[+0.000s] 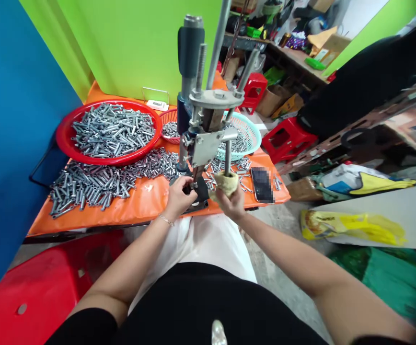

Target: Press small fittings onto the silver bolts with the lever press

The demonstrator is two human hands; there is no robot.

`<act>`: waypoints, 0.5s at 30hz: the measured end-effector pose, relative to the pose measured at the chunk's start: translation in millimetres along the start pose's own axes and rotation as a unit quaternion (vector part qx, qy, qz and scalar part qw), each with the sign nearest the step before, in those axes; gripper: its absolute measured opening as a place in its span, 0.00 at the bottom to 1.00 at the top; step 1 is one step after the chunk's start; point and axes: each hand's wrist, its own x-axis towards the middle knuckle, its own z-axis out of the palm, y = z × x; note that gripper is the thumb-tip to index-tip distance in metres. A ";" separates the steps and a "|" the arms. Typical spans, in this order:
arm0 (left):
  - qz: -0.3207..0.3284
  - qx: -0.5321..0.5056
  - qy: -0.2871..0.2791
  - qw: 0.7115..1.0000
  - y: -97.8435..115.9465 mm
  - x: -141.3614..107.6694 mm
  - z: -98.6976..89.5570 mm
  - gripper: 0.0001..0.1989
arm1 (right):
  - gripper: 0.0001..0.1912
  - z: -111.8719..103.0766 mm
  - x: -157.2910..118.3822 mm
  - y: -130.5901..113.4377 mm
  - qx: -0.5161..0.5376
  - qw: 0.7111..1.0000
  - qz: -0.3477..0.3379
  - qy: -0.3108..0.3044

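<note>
A hand-operated bench press (208, 148) stands at the front edge of the orange-covered table. My right hand (232, 203) is wrapped round the lower end of its lever (227, 155), where a pale yellow cloth (226, 180) pads the grip. Under the ram, my left hand (179, 196) has thumb and fingers curled together at the dark press base (202, 191). Whatever it pinches there is too small to make out. Loose metal bolts with sleeves (93, 187) lie heaped to the left of the press, and more are scattered behind my right hand.
A red basin (62, 139) full of bolts stands at the left. Behind the press are a small red basket (168, 116) and a light-blue basket (253, 132) with metal parts. A phone (261, 184) lies at right. Red stools (289, 139) stand beyond the table.
</note>
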 end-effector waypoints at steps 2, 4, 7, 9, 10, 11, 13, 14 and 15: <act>-0.009 0.005 0.002 1.000 1.0 0.3 -0.5 0.14 | 0.28 14.7 7.6 20.7 0.014 1.000 -0.025 0.011; -0.021 -0.003 -0.003 1.000 1.0 0.1 -1.4 0.13 | 0.28 16.4 10.0 23.5 0.029 0.999 -0.038 0.003; -0.027 -0.018 -0.018 0.999 -0.2 0.2 -2.9 0.10 | 0.26 6.2 0.4 9.8 0.057 0.998 -0.021 -0.014; -0.036 -0.045 -0.024 0.998 -0.3 0.9 -4.0 0.07 | 0.26 -0.5 -10.0 -3.0 0.066 0.998 0.015 -0.011; -0.039 -0.059 -0.027 0.997 0.2 1.5 -4.7 0.07 | 0.26 -3.0 -15.1 -9.7 0.067 0.997 0.035 -0.008; -0.041 -0.070 -0.031 0.996 1.0 2.3 -5.6 0.06 | 0.27 -5.3 -19.6 -16.4 0.069 0.996 0.051 -0.007; -0.035 -0.079 -0.040 0.995 3.3 4.6 -7.9 0.07 | 0.31 -9.9 -26.8 -29.9 0.089 0.993 0.073 -0.011; -0.031 -0.077 -0.044 0.996 4.7 6.0 -9.2 0.07 | 0.33 -12.7 -29.6 -36.2 0.103 0.991 0.079 -0.018; -0.031 -0.075 -0.046 0.996 6.1 7.4 -10.7 0.07 | 0.34 -16.0 -31.9 -41.9 0.119 0.989 0.084 -0.027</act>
